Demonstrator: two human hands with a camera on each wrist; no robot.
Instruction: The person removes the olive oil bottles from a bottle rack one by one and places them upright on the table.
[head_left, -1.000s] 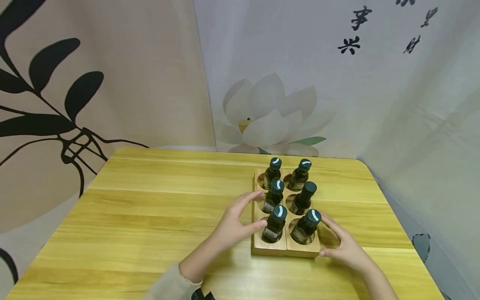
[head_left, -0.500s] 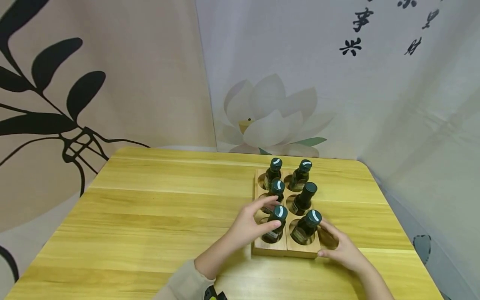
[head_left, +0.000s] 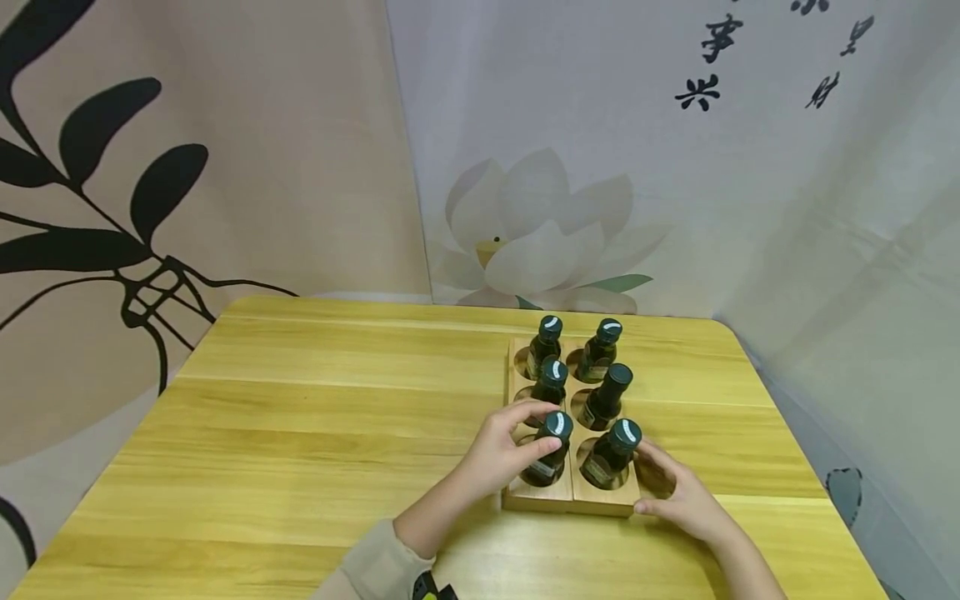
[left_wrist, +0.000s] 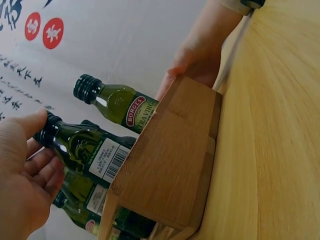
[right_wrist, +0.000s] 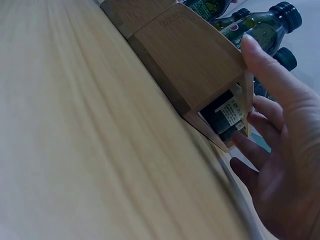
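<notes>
Several dark green glass olive oil bottles stand in the round holes of a two-column wooden bottle rack (head_left: 536, 498). My left hand (head_left: 491, 454) has thumb and fingers around the cap of the front-left olive oil bottle (head_left: 546, 462), which sits in its hole. In the left wrist view, the thumb touches one side of that cap, with the fingers behind. My right hand (head_left: 693, 500) holds the rack's front-right corner, thumb at the front edge and fingers along the open side. Beside it stands the front-right olive oil bottle (head_left: 609, 458); the lower parts of the bottles are hidden.
The rack stands on a light wooden table (head_left: 300, 433), right of its middle. Behind the table hangs a printed cloth (head_left: 337, 167) with leaves, a lotus and writing. A thin-necked black-capped bottle (head_left: 607, 398) fills the middle-right hole.
My left hand has moved right from the rack's left edge, and its thumb and fingers have closed in around the front-left bottle's cap. The right hand stays at the rack's corner.
</notes>
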